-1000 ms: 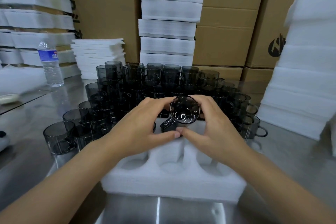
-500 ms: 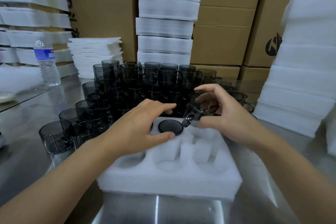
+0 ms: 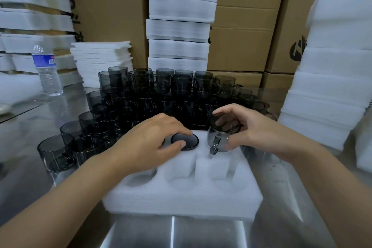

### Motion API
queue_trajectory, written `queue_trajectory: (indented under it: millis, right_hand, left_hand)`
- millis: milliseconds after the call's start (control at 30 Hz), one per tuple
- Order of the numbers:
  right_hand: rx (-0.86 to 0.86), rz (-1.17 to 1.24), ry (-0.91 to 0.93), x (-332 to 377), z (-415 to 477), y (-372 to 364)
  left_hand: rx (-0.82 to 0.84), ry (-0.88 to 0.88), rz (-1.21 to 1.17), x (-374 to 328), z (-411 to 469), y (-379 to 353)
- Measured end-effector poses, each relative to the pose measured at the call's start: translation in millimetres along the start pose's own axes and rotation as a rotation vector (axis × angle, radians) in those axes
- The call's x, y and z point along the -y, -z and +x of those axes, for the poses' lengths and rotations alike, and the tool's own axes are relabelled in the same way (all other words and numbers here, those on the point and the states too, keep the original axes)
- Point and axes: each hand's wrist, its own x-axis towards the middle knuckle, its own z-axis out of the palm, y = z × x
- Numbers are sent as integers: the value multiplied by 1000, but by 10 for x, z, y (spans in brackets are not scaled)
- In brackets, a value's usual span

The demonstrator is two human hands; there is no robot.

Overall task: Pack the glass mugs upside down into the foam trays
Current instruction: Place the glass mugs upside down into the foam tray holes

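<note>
A person's right hand (image 3: 259, 133) grips a smoky glass mug (image 3: 223, 136), fingers curled over its upturned base and thumb against its near side. The mug is mouth down and slightly tilted at the far right pocket of a white foam tray (image 3: 181, 199), its handle pointing near. Whether its rim touches the foam cannot be told. The left hand (image 3: 149, 143) pinches the dark round base of a second mug (image 3: 184, 141) between forefinger and thumb. That mug sits upside down in the far middle pocket, just left of the first. Three round pockets line the tray's near row. The tray lies on a steel table (image 3: 24, 139). Crowded just beyond it stand rows of upright mugs (image 3: 161, 94), wrapping round to the left. A water bottle (image 3: 47, 70) stands far left. Foam stacks (image 3: 177, 22) rise behind and to the right, against cardboard boxes (image 3: 241, 38).
</note>
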Motion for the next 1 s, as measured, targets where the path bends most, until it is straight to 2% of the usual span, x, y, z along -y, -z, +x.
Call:
queue_trajectory:
  millis: [533, 633, 700, 767, 900, 1000]
  right_hand:
    - [88, -169, -74, -79, 23, -14]
    - [-22, -113, -43, -37, 10, -78]
    - [-125, -187, 50, 8, 9, -180]
    - [-168, -358, 139, 36, 9, -296]
    - [-97, -559, 152, -5, 30, -427]
    - [-30, -553, 94, -21, 35, -449]
  left_hand:
    - [30, -4, 13, -1, 0, 2]
    - [29, -10, 19, 0, 3, 6]
    - [39, -18, 26, 9, 2, 11]
    - [40, -30, 28, 13, -2, 14]
    - [39, -27, 41, 8, 8, -3]
    - [48, -24, 39, 11, 12, -8]
